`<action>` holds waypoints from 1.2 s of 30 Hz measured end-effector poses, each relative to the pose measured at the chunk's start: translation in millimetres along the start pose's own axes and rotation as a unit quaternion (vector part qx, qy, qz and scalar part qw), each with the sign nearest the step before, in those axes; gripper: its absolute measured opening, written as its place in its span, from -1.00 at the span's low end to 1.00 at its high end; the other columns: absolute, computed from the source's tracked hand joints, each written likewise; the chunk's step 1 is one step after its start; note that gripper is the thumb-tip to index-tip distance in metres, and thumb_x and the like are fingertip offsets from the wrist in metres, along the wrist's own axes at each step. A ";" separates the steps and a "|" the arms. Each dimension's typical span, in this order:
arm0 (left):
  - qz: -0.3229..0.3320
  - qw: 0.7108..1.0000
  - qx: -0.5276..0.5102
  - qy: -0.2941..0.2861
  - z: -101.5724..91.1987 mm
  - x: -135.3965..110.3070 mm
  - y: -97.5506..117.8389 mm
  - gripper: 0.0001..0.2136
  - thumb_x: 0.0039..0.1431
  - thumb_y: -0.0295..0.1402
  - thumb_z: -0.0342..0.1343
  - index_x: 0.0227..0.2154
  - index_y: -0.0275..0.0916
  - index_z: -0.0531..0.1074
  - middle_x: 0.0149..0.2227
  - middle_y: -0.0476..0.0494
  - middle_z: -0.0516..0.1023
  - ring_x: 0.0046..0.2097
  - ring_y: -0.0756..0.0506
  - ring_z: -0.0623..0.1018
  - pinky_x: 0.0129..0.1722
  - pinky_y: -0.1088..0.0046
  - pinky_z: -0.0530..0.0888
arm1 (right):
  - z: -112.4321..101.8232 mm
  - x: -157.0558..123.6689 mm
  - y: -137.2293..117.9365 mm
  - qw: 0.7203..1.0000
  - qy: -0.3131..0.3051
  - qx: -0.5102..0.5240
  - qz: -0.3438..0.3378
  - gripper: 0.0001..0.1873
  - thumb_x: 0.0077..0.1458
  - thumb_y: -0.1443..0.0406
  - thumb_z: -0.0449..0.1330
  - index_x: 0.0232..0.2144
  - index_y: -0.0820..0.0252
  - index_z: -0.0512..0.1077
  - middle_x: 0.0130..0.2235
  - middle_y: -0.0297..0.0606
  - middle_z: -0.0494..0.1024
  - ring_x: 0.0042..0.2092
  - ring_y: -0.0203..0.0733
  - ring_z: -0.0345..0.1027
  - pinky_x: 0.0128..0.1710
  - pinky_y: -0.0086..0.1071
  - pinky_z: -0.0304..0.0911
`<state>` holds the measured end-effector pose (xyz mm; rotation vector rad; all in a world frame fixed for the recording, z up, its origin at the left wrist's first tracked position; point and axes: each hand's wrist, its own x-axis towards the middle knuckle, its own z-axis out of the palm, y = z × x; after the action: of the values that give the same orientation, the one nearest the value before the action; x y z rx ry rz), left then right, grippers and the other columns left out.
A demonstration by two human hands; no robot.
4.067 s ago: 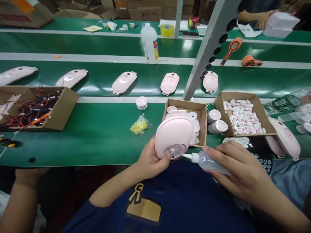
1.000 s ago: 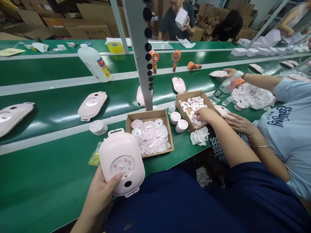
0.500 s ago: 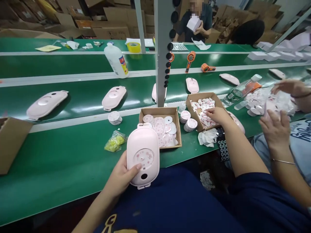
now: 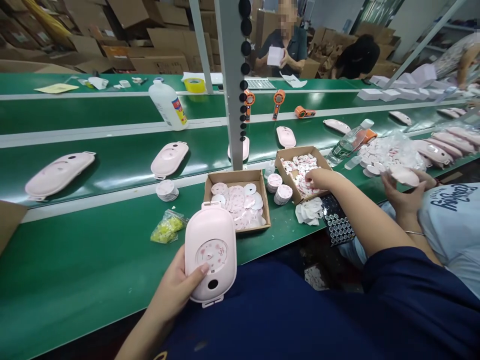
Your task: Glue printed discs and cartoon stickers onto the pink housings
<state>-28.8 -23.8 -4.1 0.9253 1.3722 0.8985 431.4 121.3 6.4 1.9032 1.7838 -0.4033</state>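
Note:
My left hand (image 4: 176, 280) grips a pale pink plastic cover (image 4: 221, 225) by its left edge, thumb on the front. A round floral disc (image 4: 212, 254) sits in the cover's recess, above a dark oval hole. My right hand (image 4: 318, 179) reaches into a cardboard box (image 4: 296, 192) of small pink-patterned pieces (image 4: 302, 165). Its fingers are bent together among the pieces; what they pinch, if anything, is hidden. Just behind the held cover stands another cardboard box (image 4: 265, 200) with round floral discs (image 4: 237, 197). Stacks of discs (image 4: 283, 194) stand between the two boxes.
Pink covers (image 4: 170, 159) lie along the green belt (image 4: 120, 167) behind a metal post (image 4: 229, 90). A bag of yellow-green bits (image 4: 167, 228), crumpled tissue (image 4: 309, 211) and a lying bottle (image 4: 348, 142) are nearby. At right, a co-worker's hands (image 4: 403, 200) hold a pink part.
The view has turned to the right. My left hand still holds the cover, and my right hand stays in the box of small pieces. The co-worker's hands have come together lower down around a pink part.

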 end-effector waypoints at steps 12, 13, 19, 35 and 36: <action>-0.001 1.000 0.010 -0.007 -0.2 -4.3 4.3 -0.27 -0.19 -0.02 0.39 0.04 -0.26 0.36 0.01 -0.35 0.59 0.05 -0.40 0.55 0.00 0.11 0.52 | 7.4 -16.9 5.6 0.992 0.116 0.053 -0.014 -0.68 0.28 0.17 0.17 0.01 0.19 0.41 0.04 -0.16 0.47 0.00 -0.11 0.41 0.01 -0.10 0.38; 0.002 1.000 0.018 -0.006 0.1 -3.9 4.6 -0.27 -0.19 -0.01 0.38 0.04 -0.26 0.36 0.01 -0.35 0.59 0.05 -0.40 0.55 -0.01 0.11 0.52 | 9.6 -19.9 4.8 0.990 0.128 0.062 -0.014 -0.68 0.28 0.17 0.17 0.01 0.19 0.41 0.04 -0.16 0.47 0.00 -0.11 0.41 0.02 -0.10 0.38; 0.012 0.999 0.035 -0.011 3.5 -1.1 4.3 -0.28 -0.18 0.00 0.37 0.03 -0.26 0.36 0.01 -0.35 0.59 0.07 -0.40 0.54 -0.02 0.14 0.54 | 19.8 -27.8 0.4 0.979 0.168 0.112 -0.003 -0.70 0.27 0.17 0.18 -0.02 0.20 0.43 0.03 -0.16 0.49 0.02 -0.11 0.41 0.05 -0.08 0.35; 0.001 0.997 0.011 -0.075 2.5 3.3 3.5 -0.31 -0.12 -0.09 0.38 0.07 -0.27 0.35 0.05 -0.37 0.56 0.09 -0.41 0.52 0.03 0.11 0.49 | 10.8 -76.0 -52.9 0.869 0.298 0.388 -0.076 -0.67 0.20 0.20 0.09 -0.06 0.22 0.46 -0.20 -0.16 0.62 -0.23 -0.15 0.52 -0.22 -0.23 0.46; 0.002 0.995 0.011 -0.095 4.9 4.8 4.7 -0.31 -0.12 -0.09 0.37 0.07 -0.27 0.34 0.05 -0.36 0.56 0.09 -0.41 0.52 0.03 0.12 0.49 | 8.8 -90.6 -74.3 0.861 0.295 0.399 -0.117 -0.70 0.20 0.19 0.11 -0.09 0.18 0.48 -0.21 -0.20 0.62 -0.23 -0.16 0.53 -0.21 -0.24 0.47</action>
<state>-23.8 -17.6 -1.6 1.0044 1.2199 0.7782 350.1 41.8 35.9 2.5652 2.5369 -0.8138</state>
